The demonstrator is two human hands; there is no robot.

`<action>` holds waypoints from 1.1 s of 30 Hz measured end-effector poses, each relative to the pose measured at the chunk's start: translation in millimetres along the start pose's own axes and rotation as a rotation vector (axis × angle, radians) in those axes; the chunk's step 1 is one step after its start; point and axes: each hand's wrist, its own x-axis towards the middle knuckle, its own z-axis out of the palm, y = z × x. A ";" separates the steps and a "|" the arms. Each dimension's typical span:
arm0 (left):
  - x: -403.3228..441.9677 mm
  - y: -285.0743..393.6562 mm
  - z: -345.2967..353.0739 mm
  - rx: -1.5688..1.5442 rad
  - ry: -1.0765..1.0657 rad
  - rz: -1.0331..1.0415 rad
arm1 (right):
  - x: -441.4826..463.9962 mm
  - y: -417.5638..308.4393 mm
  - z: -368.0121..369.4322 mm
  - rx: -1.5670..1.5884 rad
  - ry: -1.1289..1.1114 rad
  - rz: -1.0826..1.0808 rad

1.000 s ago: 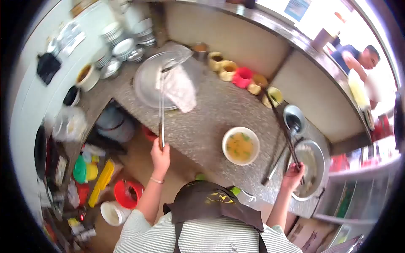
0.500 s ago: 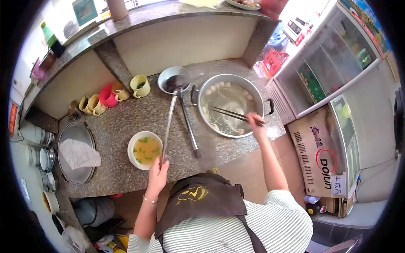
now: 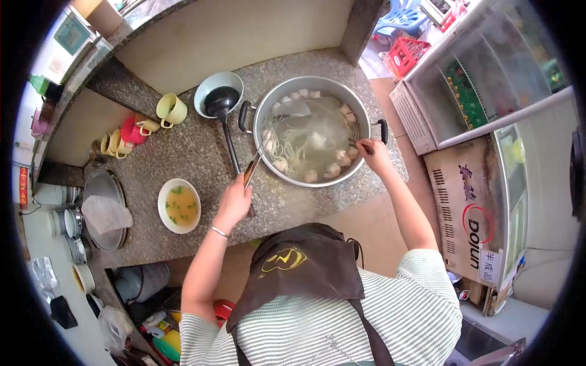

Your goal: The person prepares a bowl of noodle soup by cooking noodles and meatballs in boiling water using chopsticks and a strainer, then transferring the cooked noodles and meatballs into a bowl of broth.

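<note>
My left hand (image 3: 234, 200) grips the wooden handle of a wire strainer (image 3: 266, 141), whose head reaches over the left part of a large metal pot (image 3: 265, 102). Cloudy liquid, white noodles (image 3: 295, 145) and several pale dumplings (image 3: 334, 170) lie in the pot. At the pot's right rim my right hand (image 3: 373, 154) is closed on the dark chopsticks, which are mostly hidden at this angle. Left of the pot, a black ladle (image 3: 227, 134) rests in a grey bowl (image 3: 234, 80). A white bowl of yellowish soup with green bits (image 3: 181, 207) stands on the counter.
Yellow and pink mugs (image 3: 172, 110) line the counter's back left. A round metal tray (image 3: 116, 243) with a cloth (image 3: 105, 215) lies at the left. Stacked dishes stand beyond it. A glass-fronted cooler (image 3: 430, 116) and a cardboard box (image 3: 455, 201) are at the right.
The view has swung right, to the pot. My left hand has brought the strainer from the tray side over the pot. My right hand has shifted to the pot's right rim with the chopsticks.
</note>
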 end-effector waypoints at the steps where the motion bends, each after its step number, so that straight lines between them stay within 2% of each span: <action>1: 6.1 4.0 1.0 0.085 0.017 0.051 | -7.9 -3.5 -6.0 0.001 -0.010 -0.003; 2: 12.3 9.8 0.8 0.084 0.018 0.041 | -15.4 -8.6 -11.2 0.037 -0.028 0.059; 4: 21.0 29.2 -4.3 0.230 -0.221 -0.089 | -29.6 -7.1 -10.5 0.107 -0.013 0.127; 5: 24.1 35.2 -2.2 0.234 -0.221 -0.095 | -37.6 -4.8 -8.2 0.113 -0.017 0.128; 7: 31.7 45.0 -0.2 0.487 -0.374 -0.040 | -49.2 -3.1 -6.4 0.511 -0.077 0.463; 8: 35.9 32.8 9.6 0.515 -0.362 0.050 | -56.5 10.3 1.7 0.662 -0.029 0.491; 9: 40.8 34.3 4.9 0.516 -0.358 0.050 | -61.6 7.9 -0.9 0.791 0.031 0.478; 11: 55.0 39.1 -5.4 0.282 -0.836 -0.081 | -71.4 4.6 -10.4 0.952 0.142 0.549; 12: 49.2 56.5 -27.1 0.107 -0.812 -0.237 | -74.0 -0.4 -16.6 0.954 0.143 0.550; 13: 48.8 50.0 -26.7 0.110 -0.813 -0.237 | -76.2 -5.1 -22.5 0.971 0.206 0.536; 15: 44.0 23.7 -28.7 -0.371 -0.748 -0.365 | -78.5 -8.8 -31.0 0.988 0.270 0.525; 16: 38.8 22.1 -38.5 -0.509 -0.771 -0.400 | -78.9 -7.5 -34.9 0.907 0.252 0.465; 17: 35.3 15.0 -41.4 -0.507 -0.771 -0.400 | -78.9 -7.3 -39.6 0.826 0.234 0.405; 19: 26.4 -1.9 -47.1 -0.889 -0.788 -0.471 | -76.6 -15.0 -57.8 0.792 0.222 0.379; 24: 5.3 -20.1 -50.4 -1.238 -0.785 -0.546 | -67.9 -25.6 -107.1 0.814 0.418 0.314; 28: 0.2 -23.0 -48.1 -1.229 -0.744 -0.504 | -51.9 -22.7 -100.6 0.682 0.417 0.288; 29: 0.2 -21.3 -44.7 -1.126 -0.685 -0.497 | -49.4 -12.3 -87.7 0.635 0.398 0.265; 31: -0.1 -9.0 -40.4 -1.024 -0.621 -0.491 | -46.4 -21.1 -69.1 0.388 0.300 0.178; 33: -0.6 16.7 -40.1 -0.493 -0.525 -0.453 | -51.3 -17.7 -41.1 0.300 0.143 0.227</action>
